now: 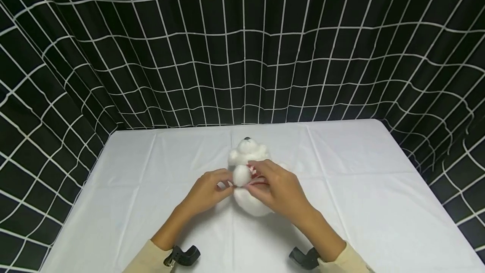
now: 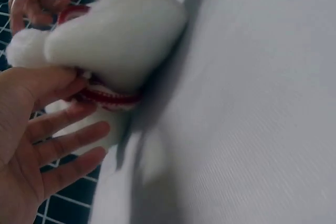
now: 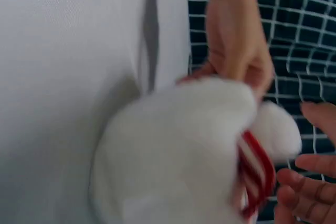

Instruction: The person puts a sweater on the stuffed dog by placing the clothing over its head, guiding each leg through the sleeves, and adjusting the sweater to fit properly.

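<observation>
A white plush bear (image 1: 253, 204) with a black nose lies on the table, its head toward the far side. A red and white striped scarf (image 3: 256, 169) is on it, and a round white ball (image 1: 241, 175) of plush sits between the hands. My left hand (image 1: 209, 188) pinches the scarf (image 2: 107, 97) between thumb and forefinger, the other fingers spread. From the right, my right hand (image 1: 282, 186) reaches beside the ball and scarf; in the right wrist view its thumb and fingers stand apart. Whether its fingertips touch the scarf is hard to tell.
A white cloth with fold creases covers the table (image 1: 182, 151). Black curtains (image 1: 242, 54) with a white grid surround its back and sides. Black wrist mounts (image 1: 185, 256) stick out inward from both cuffs.
</observation>
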A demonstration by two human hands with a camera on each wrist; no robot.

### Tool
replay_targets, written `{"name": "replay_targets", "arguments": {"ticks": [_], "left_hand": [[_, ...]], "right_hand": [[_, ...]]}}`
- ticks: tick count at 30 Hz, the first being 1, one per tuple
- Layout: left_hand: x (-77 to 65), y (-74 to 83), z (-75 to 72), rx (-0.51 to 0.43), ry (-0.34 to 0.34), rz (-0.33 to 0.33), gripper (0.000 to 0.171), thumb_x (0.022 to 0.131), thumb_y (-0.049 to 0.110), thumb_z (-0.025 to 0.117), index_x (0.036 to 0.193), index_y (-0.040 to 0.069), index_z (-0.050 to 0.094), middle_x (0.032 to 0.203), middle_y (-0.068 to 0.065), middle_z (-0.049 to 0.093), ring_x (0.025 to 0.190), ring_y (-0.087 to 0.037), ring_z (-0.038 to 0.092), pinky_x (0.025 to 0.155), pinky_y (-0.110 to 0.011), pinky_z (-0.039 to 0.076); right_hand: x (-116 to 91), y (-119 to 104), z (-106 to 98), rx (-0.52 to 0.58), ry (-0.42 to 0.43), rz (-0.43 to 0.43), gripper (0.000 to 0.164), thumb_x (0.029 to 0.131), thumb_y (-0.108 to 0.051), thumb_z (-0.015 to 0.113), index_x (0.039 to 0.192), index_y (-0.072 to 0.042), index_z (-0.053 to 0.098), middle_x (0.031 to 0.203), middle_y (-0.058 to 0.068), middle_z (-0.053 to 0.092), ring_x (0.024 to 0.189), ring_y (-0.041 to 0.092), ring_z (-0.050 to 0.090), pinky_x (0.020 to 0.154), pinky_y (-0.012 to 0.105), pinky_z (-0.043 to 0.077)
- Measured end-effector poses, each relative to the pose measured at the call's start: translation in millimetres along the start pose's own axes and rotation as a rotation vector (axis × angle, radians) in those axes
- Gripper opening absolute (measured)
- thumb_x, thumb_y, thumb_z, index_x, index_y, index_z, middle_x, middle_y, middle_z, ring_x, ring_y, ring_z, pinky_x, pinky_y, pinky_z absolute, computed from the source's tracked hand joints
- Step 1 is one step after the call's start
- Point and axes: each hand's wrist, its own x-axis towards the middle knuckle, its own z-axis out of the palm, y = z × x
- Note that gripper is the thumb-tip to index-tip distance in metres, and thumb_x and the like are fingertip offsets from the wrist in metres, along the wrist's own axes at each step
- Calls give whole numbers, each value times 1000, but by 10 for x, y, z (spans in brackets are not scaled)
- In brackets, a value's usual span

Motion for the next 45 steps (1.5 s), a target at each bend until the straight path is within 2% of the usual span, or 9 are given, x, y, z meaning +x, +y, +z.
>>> {"name": "replay_targets", "arguments": {"ticks": [3,6,10,13,18,24,28,38,45], "left_hand": [[72,44,24,-68,-1,-13,10,91,10,70,91,20,72,96,10,68,88,-10,67,70,-27,58],[148,29,45,-227,10,-118,7,94,11,68,96,15,74,102,3,71,91,-15,69,72,-30,59],[239,-90,95,-487,85,-272,19,97,12,68,115,7,71,115,-9,71,87,-22,73,72,-40,61],[283,-190,157,-568,86,-300,28,97,10,68,124,3,67,120,-15,69,82,-21,72,68,-43,61],[332,-228,231,-504,69,-291,17,97,8,67,113,3,70,111,-15,69,73,-16,69,59,-37,60],[358,-186,228,-338,134,-250,6,98,16,69,101,13,71,101,-5,72,67,-25,70,52,-32,57],[365,-166,213,-183,210,-220,7,97,21,70,99,15,72,95,0,75,67,-16,70,58,-28,55],[462,-184,192,-138,369,-171,5,89,6,76,87,2,74,75,-4,75,66,-14,71,63,-25,57],[436,-154,218,12,276,-222,8,89,6,74,95,10,77,84,0,76,69,-10,70,64,-26,56]], "right_hand": [[48,-61,100,-103,-19,-44,52,80,-37,86,120,-8,70,98,1,68,76,13,66,58,31,55],[77,-95,163,-195,-16,-35,46,80,-34,86,115,-9,69,91,0,64,66,13,59,51,29,49],[99,-116,209,-200,-36,16,37,80,-27,83,108,-11,64,85,-3,61,60,10,54,47,25,43],[99,-127,234,-170,-59,30,35,79,-23,81,106,-11,62,83,-4,60,59,8,52,48,23,41],[76,-137,263,-125,-46,12,31,77,-17,80,100,-8,61,80,-2,60,61,8,53,51,23,44],[53,-139,284,-85,-7,26,27,74,-12,78,93,-8,59,75,-2,59,58,10,48,49,26,41],[44,-149,280,-55,-4,43,25,71,-8,75,88,-9,57,68,-4,56,55,9,44,49,25,38],[7,-173,238,-25,25,6,21,69,-6,74,82,-10,58,65,-4,57,53,6,40,47,21,35],[-4,-158,270,-53,19,-20,26,73,-9,79,93,-9,63,78,-1,66,63,12,54,54,31,47]]}}
